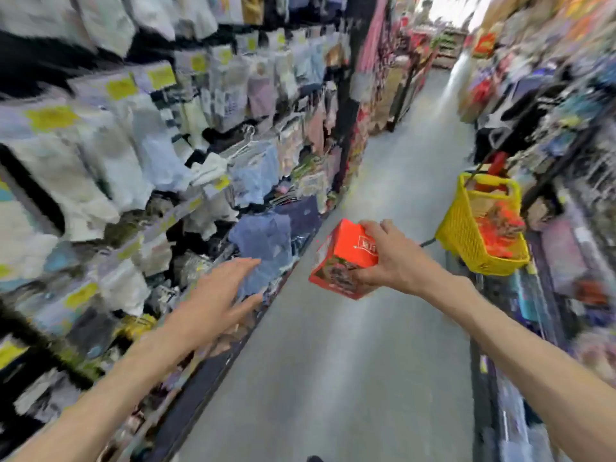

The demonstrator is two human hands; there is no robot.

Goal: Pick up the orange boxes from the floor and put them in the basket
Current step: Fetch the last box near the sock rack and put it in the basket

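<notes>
My right hand [393,258] grips an orange box [340,261] from its right side and holds it in the air above the aisle floor, tilted. A yellow plastic basket [463,228] stands on the floor to the right, ahead of the box, with several orange boxes [496,228] inside. My left hand [216,301] is open with fingers spread, holding nothing, stretched out to the left of the box near the lower shelves. The picture is blurred by motion.
Shelves of packaged clothing [150,161] line the left side of the aisle. More racks of goods [566,161] run along the right, close behind the basket. The grey floor [350,378] runs between them toward the far end of the shop.
</notes>
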